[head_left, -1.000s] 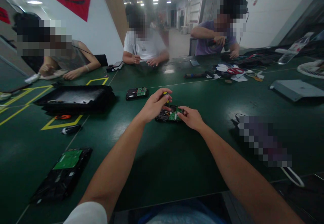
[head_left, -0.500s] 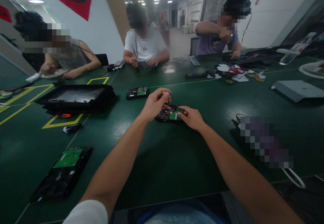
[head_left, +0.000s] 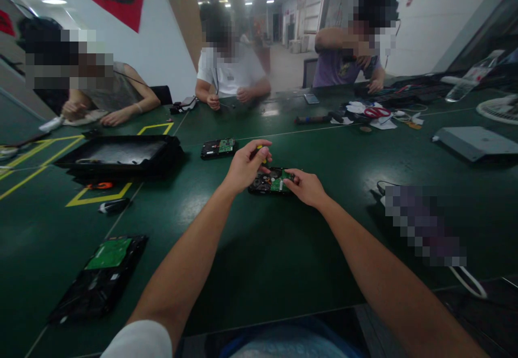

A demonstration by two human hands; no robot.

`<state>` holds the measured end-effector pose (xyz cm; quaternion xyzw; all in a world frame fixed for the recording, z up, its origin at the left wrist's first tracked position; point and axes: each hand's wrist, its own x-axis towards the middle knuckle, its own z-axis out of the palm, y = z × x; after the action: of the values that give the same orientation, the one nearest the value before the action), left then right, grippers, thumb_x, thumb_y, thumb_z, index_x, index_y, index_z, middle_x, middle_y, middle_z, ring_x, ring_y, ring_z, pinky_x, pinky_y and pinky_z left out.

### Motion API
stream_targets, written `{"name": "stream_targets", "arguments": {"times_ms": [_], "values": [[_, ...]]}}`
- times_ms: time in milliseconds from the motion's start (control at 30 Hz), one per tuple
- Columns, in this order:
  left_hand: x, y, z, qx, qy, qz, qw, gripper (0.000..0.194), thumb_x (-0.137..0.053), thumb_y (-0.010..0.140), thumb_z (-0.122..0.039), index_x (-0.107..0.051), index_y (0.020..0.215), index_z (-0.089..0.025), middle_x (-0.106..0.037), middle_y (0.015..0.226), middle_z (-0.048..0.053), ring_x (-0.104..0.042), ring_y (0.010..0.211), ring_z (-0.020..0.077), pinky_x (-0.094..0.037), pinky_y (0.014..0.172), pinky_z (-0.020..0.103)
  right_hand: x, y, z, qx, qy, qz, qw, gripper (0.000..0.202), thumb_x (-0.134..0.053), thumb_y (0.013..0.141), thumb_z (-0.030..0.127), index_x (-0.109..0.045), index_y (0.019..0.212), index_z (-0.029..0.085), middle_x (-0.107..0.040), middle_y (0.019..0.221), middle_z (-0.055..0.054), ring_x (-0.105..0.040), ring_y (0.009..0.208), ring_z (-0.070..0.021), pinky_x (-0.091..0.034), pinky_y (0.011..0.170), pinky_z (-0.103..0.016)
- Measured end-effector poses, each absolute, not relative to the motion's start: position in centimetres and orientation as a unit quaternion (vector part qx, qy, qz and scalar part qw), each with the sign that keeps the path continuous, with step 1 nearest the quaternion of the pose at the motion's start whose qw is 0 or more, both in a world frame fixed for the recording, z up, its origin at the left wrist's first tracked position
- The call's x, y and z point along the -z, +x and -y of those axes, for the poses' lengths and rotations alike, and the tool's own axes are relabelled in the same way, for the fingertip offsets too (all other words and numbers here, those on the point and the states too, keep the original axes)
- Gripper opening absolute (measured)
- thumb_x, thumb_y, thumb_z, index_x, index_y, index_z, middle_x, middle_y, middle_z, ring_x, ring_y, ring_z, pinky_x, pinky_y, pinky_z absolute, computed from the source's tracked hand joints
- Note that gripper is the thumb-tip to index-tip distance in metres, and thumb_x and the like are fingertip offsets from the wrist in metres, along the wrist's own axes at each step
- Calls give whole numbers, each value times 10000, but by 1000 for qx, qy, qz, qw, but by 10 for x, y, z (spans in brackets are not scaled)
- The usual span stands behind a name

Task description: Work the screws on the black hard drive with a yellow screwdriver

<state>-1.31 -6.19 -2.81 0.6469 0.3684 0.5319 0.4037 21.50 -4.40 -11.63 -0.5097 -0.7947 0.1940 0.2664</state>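
A black hard drive with a green circuit board (head_left: 277,185) lies flat on the dark green table (head_left: 259,261). Over its left end, my left hand (head_left: 250,165) is closed round a small tool with a yellow handle (head_left: 262,152); the tool's tip is hidden. My right hand (head_left: 305,185) pinches the drive's right end, thumb and index finger on the green board. Beyond my left hand rests a second, similar drive (head_left: 218,148). A third drive (head_left: 101,277) sits near the left front.
Stacked black trays (head_left: 121,172) stand at the left, with a dark object (head_left: 114,206) before them. A grey metal box (head_left: 477,143), a blurred-out item (head_left: 424,226) and a bottle (head_left: 474,76) are at the right. Three people sit across the table.
My hands and the drive stay nearly in place, with the yellow handle tilted slightly differently. Across the table, the middle person's hands have shifted.
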Motion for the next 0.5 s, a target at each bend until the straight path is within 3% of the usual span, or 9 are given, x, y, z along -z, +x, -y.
{"name": "stream_targets", "arguments": {"times_ms": [267, 500], "values": [[21, -7, 69, -514, 642, -374, 428, 339, -563, 1004, -454, -637, 1231, -213, -624, 960, 62, -644, 903, 172, -620, 579, 234, 116, 215, 44, -201, -514, 790, 266, 441, -621, 983, 471, -651, 1369, 260, -680, 784, -6, -576, 688, -164, -376, 615, -293], [31, -4, 64, -540, 637, -388, 390, 323, -647, 949, -437, -654, 1193, -225, -597, 916, 38, -633, 862, 160, -649, 610, 260, 116, 215, 44, -195, -509, 795, 267, 434, -623, 981, 470, -653, 1362, 265, -692, 805, -13, -588, 705, -173, -373, 614, -294]]}}
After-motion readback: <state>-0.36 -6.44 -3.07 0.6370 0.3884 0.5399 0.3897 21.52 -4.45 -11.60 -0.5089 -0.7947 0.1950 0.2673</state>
